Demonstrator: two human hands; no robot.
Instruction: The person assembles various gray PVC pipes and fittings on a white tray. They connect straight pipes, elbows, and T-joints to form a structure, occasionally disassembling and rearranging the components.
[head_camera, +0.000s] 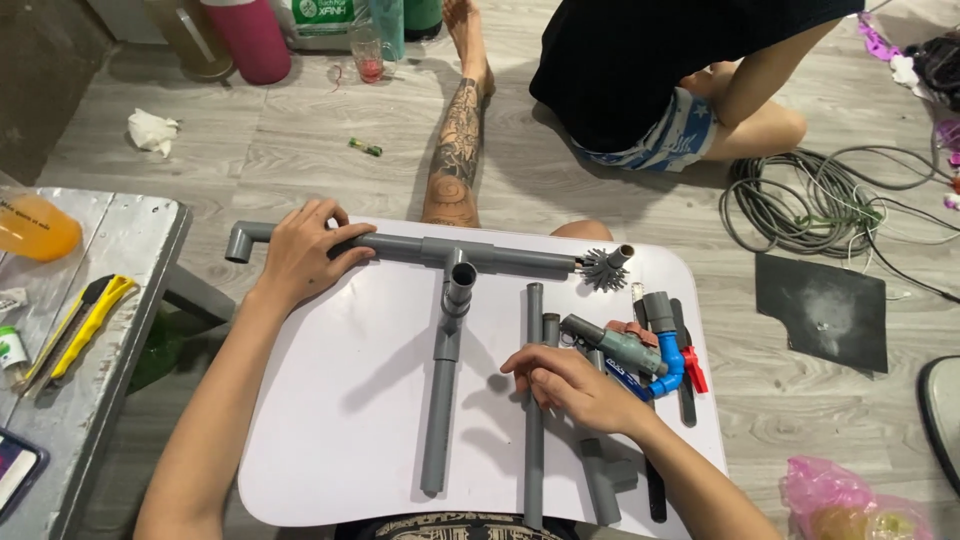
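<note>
- My left hand (300, 255) wraps the grey pipe (400, 246) at the table's (340, 400) far-left edge; elbow end overhangs.
- My right hand (575, 385), fingers loosely curled, rests on a short pipe (534, 300) mid-table.
- Bare tabletop between.

A long pipe assembly (400, 246) lies across the far edge of the surface (340, 400), a tee branch (445, 380) running nearward from it. Right of that lie a straight pipe (534, 320) and clustered valves (650, 355).

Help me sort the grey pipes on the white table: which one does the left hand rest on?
The left hand rests on the long horizontal pipe along the table's far edge, ending in an elbow; the others lie lengthwise.
</note>
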